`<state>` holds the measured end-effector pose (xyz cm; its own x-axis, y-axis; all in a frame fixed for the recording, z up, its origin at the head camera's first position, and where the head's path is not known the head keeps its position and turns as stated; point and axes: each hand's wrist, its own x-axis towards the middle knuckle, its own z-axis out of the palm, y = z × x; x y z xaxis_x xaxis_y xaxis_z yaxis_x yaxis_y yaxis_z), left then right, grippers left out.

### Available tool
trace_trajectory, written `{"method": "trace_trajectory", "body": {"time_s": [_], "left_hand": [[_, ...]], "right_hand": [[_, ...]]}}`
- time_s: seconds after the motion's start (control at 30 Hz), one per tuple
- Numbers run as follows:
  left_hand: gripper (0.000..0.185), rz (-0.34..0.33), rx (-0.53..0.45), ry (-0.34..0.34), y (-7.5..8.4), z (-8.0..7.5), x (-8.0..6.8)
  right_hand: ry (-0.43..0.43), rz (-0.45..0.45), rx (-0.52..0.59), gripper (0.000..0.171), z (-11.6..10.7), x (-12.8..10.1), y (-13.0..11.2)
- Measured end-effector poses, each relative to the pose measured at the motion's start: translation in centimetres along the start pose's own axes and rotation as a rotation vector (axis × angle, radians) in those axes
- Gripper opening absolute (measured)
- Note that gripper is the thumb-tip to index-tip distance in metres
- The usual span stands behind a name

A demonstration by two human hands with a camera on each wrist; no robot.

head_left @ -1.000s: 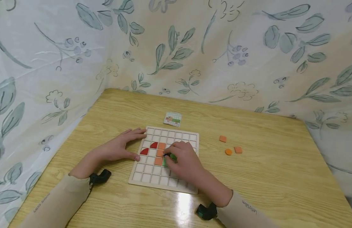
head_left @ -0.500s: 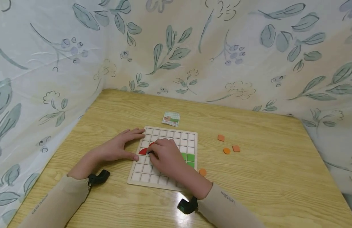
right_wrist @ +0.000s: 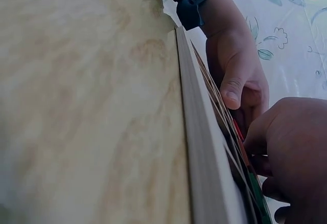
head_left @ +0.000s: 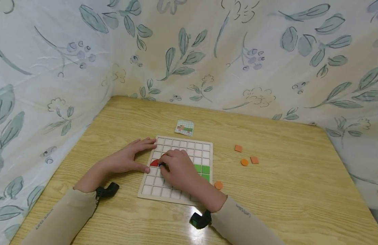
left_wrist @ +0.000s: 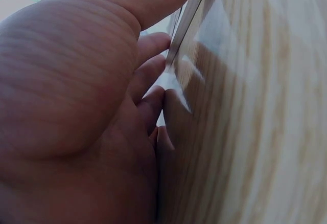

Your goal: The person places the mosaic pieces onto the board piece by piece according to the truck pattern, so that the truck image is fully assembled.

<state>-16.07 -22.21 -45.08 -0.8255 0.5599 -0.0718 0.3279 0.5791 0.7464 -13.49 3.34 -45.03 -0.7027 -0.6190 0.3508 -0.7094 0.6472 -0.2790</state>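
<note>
A light wooden grid board (head_left: 148, 189) lies on the table. My left hand (head_left: 126, 159) steadies its left side, thumb on the rim and fingers stretched along the far corner. With thumb and fingertips my right hand (head_left: 179, 170) pinches a small dark blue piece (head_left: 160, 164), low over the cells just right of a red quarter-round tile (head_left: 154, 163). The hand covers most of the blue piece and the middle cells. Green square tiles (head_left: 205, 169) show at the board's right side. In the right wrist view the right fingertips (right_wrist: 254, 141) are down at the board's surface.
Behind the board lies a small picture card (head_left: 184, 128) with a gridded pattern. To the right are two orange square tiles (head_left: 238, 148) and an orange disc (head_left: 244, 162). Another orange disc (head_left: 218, 185) sits beside the board's right edge, near my right forearm. Patterned cloth (head_left: 189, 51) hangs behind the table.
My right hand has moved left over the board with the blue piece, to beside the red tile, and has stayed there since half a second ago. My left hand has kept its place.
</note>
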Motion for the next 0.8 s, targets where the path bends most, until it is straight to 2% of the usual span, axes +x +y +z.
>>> {"method": "trace_trajectory", "body": {"time_s": [0.27, 0.8], "left_hand": [[0.085, 0.006, 0.007, -0.001, 0.03, 0.02, -0.02], [0.085, 0.003, 0.003, 0.008, -0.07, 0.21, -0.08]], "right_hand": [[0.029, -0.024, 0.014, 0.011, 0.30, -0.14, 0.32], [0.030, -0.061, 0.047, 0.013, 0.29, -0.34, 0.41]]}}
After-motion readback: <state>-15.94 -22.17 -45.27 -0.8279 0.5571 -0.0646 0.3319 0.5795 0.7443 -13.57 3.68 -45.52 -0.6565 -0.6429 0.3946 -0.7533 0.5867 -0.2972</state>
